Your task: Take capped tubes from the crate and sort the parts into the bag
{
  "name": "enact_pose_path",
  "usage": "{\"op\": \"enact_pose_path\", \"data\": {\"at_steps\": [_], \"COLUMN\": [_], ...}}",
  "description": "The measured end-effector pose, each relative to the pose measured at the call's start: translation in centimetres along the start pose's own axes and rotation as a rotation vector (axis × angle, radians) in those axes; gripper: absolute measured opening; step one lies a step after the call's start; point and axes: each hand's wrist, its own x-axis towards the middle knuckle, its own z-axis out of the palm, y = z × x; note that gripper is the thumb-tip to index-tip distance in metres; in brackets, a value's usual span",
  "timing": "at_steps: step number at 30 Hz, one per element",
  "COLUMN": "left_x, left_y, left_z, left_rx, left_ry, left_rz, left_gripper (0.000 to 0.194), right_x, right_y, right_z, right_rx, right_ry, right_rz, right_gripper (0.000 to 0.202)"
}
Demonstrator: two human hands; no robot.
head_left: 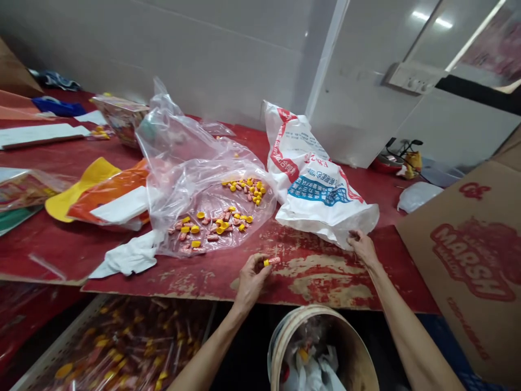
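Left hand (249, 274), head view: bare, pinching one small yellow-capped pink piece (272, 261) between thumb and fingers by its yellow end, the pink end pointing toward the right hand. Right hand (363, 248): bare, pinching the lower edge of a white printed sack (321, 184), red and blue markings, which is lying on the table (313, 274). Held piece: showing just above the worn red table surface, near the front edge, between the clear plastic bag (191, 182) and the right hand.

Loose capped pieces (223, 225), yellow and pink, many: lying in two clusters in the clear plastic bag, which is spreading open beside the sack. White cloth (132, 255), one: lying crumpled just beside the bag. Orange packet (116, 190), one: lying left of the bag, next to a curved yellow item (83, 184).

Round bucket (279, 353), one: standing below the table's front edge, holding whitish scraps. Pale crate (61, 345), one: sitting below at left, holding many yellow and pink pieces. Printed carton (468, 260), one: standing at far right.
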Motion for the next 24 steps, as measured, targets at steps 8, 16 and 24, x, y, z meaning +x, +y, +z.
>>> {"op": "enact_pose_path", "data": {"at_steps": [8,16,24], "left_x": [-1.3,-2.9,-3.7], "left_y": [2.6,2.4,1.9], "left_z": [4.4,5.6,6.3], "left_rx": [-0.174,-0.232,-0.231], "left_ry": [-0.17,-0.128,-0.178], "left_rz": [-0.025,-0.076,-0.095], "left_gripper": [0.027,0.032,0.026], "right_x": [-9.3,-12.5,-14.1], "right_y": [-4.4,-8.6,-10.1], "right_z": [-0.8,1.1,1.6], "right_rx": [0.711,1.068,0.735], "right_ry": [-0.277,-0.153,-0.263], "right_rz": [-0.169,-0.148,-0.339], "right_gripper": [0.05,0.046,0.032]}}
